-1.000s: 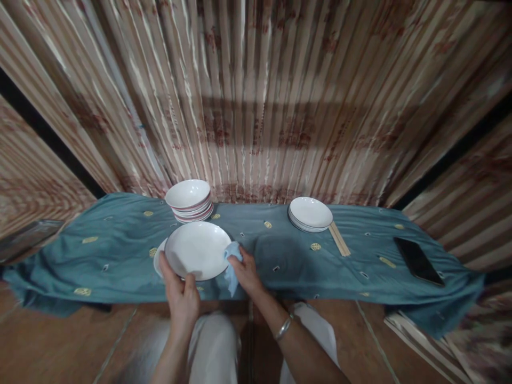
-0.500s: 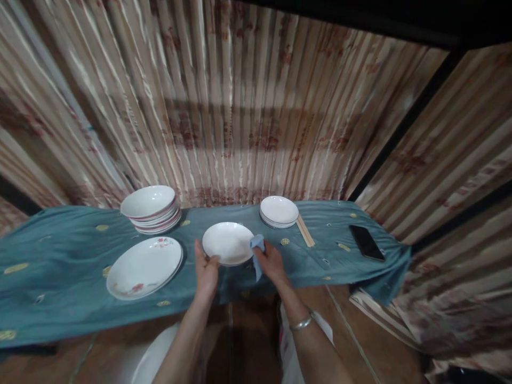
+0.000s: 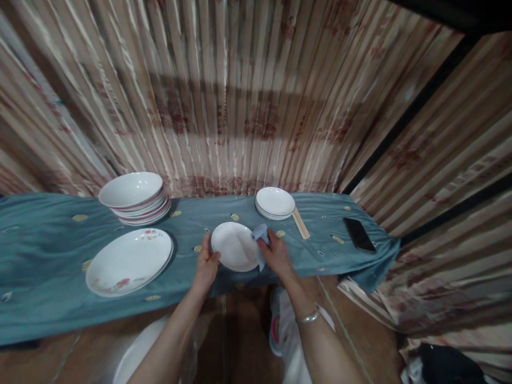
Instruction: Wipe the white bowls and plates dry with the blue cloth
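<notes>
A small white plate (image 3: 235,248) with a thin dark rim is held over the front part of the table, tilted slightly. My left hand (image 3: 206,262) grips its left edge, thumb on the upper face and fingers round the outside. My right hand (image 3: 276,253) pinches a light blue cloth (image 3: 260,234) against the plate's right rim, and part of the cloth hangs down below. Behind and to the right stands a stack of similar small plates (image 3: 275,201). To the left lie large oval plates (image 3: 128,261) with red flower prints.
A stack of white bowls (image 3: 134,192) with pink rims stands at the back left of the cloth-covered table (image 3: 192,213). Wooden chopsticks (image 3: 301,224) lie beside the small plates, and a black phone (image 3: 359,234) farther right. A pleated curtain (image 3: 224,106) hangs behind.
The view has shifted, so the table things sit a little left and higher. The held plate has tilted and turned slightly, with the cloth still at its right rim.
</notes>
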The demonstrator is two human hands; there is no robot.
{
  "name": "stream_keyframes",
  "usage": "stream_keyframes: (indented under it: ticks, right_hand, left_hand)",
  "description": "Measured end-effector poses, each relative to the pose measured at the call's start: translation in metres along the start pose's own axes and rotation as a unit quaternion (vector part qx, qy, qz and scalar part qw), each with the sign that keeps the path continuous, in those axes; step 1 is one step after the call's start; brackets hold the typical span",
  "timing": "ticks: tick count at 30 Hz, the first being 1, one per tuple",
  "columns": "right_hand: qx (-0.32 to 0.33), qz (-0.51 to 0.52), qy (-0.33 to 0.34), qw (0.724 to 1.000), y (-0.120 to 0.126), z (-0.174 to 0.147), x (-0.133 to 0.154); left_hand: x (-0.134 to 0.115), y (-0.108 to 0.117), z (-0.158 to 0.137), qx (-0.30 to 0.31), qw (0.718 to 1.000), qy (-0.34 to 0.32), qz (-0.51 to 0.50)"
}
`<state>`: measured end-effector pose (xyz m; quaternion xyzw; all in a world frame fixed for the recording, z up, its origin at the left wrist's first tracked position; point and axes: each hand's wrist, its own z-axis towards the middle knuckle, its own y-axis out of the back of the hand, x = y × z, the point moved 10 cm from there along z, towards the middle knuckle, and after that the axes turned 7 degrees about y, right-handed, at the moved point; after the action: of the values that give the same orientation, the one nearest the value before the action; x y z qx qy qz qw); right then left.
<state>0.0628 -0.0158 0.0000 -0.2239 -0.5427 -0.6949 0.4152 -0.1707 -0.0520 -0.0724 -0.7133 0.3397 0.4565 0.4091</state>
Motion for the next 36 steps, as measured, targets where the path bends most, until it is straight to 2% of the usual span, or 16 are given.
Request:
stream_keyframes:
  ticks: [2,4,6,9,14,16,20,24,29,33,36]
  right_hand:
    - [0.05,0.096,-0.008,0.994,-0.021,0.002,-0.003]
    - [0.084,0.138,-0.022,0.987,-0.036,0.003,-0.008]
    - [0.093,0.101,-0.011,0.99,-0.041,0.004,-0.01]
    - [0.081,0.006,0.067,0.994,-0.037,0.005,0.0]
    - [0.113,-0.047,0.182,0.976,-0.05,-0.005,0.027]
    - [0.135,-0.071,0.197,0.969,-0.062,-0.008,0.032]
    - [0.17,-0.129,0.184,0.959,-0.086,-0.006,0.032]
    - [0.147,-0.157,0.175,0.961,-0.097,0.006,0.03]
    - [0.135,-0.099,0.154,0.974,-0.108,0.019,0.031]
    - [0.144,0.02,0.159,0.977,-0.116,0.019,0.041]
    - [0.162,0.11,0.162,0.967,-0.12,0.012,0.049]
  left_hand:
    - [0.006,-0.003,0.0,0.017,0.999,0.027,-0.004]
    - [0.009,-0.003,-0.002,0.02,0.999,0.043,-0.013]
    - [0.01,-0.002,-0.003,0.014,0.998,0.049,-0.026]
    - [0.01,-0.003,-0.005,0.022,0.997,0.062,-0.042]
    - [0.008,-0.01,-0.009,0.05,0.991,0.104,-0.069]
    - [0.007,-0.012,-0.011,0.058,0.989,0.117,-0.073]
    - [0.004,-0.015,-0.015,0.074,0.988,0.117,-0.072]
    - [0.002,-0.016,-0.017,0.085,0.989,0.101,-0.074]
    - [0.002,-0.015,-0.019,0.087,0.988,0.101,-0.079]
    - [0.004,-0.012,-0.018,0.076,0.989,0.105,-0.078]
    - [0.01,-0.008,-0.018,0.06,0.988,0.115,-0.08]
